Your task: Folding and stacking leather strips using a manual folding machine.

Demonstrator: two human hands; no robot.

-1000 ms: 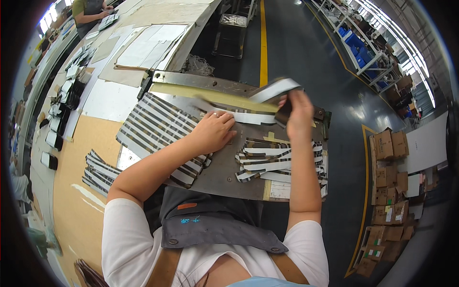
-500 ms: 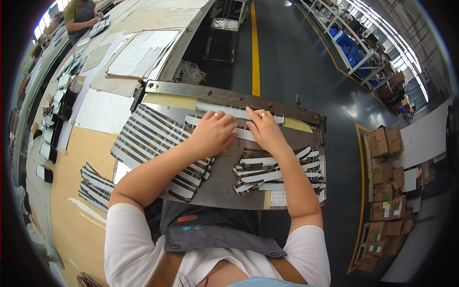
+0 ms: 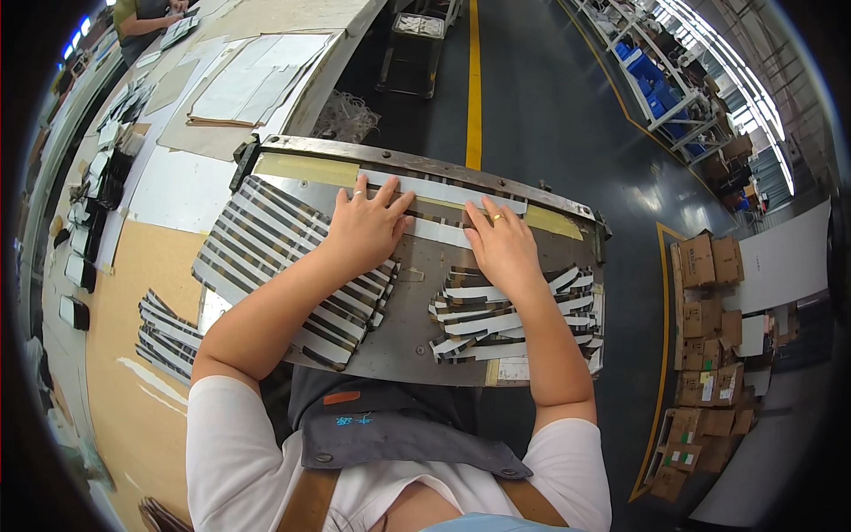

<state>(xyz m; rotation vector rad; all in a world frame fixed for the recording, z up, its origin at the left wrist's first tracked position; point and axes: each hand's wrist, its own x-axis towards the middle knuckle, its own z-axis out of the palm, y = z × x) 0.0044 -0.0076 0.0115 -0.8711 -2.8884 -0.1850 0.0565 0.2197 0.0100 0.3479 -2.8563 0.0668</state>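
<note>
Strip: pale, long and flat (image 3: 443, 191); lay across the far part of the grey metal plate (image 3: 417, 337), just short of the plate's far steel bar (image 3: 425, 164), pinned under both hands.
Change: a second earlier was up in the air in the right hand, off the plate's far right corner; half a second earlier was already down flat; by this moment sat square along the bar. Judged as placed, with only the aligning and pressing left.
Second strip: a like pale piece (image 3: 439, 232) lay just nearer on the plate, touching both palms' inner edges.
Left hand: (image 3: 365, 226) flat and spread, palm down, fingers fanned toward the bar, fingertips on the strip's left half; gripped nothing, only pressed. Forearm ran back over the left side of the plate, across the striped stack.
Right hand: (image 3: 502, 244) likewise flat and open, palm down, fingers on the strip's right half; closed on nothing. Came down from raised to resting on the plate. Forearm crossed the loose pile on the plate's right.
Striped stack: fanned black-and-white strips (image 3: 266, 257) overhanging the plate's left edge.
Loose pile: more such strips (image 3: 505, 319) on the plate's near right part.
Beyond the plate: brown tabletop (image 3: 133, 293) to its left; cardboard boxes (image 3: 709, 310) well off to its right, on the floor.
</note>
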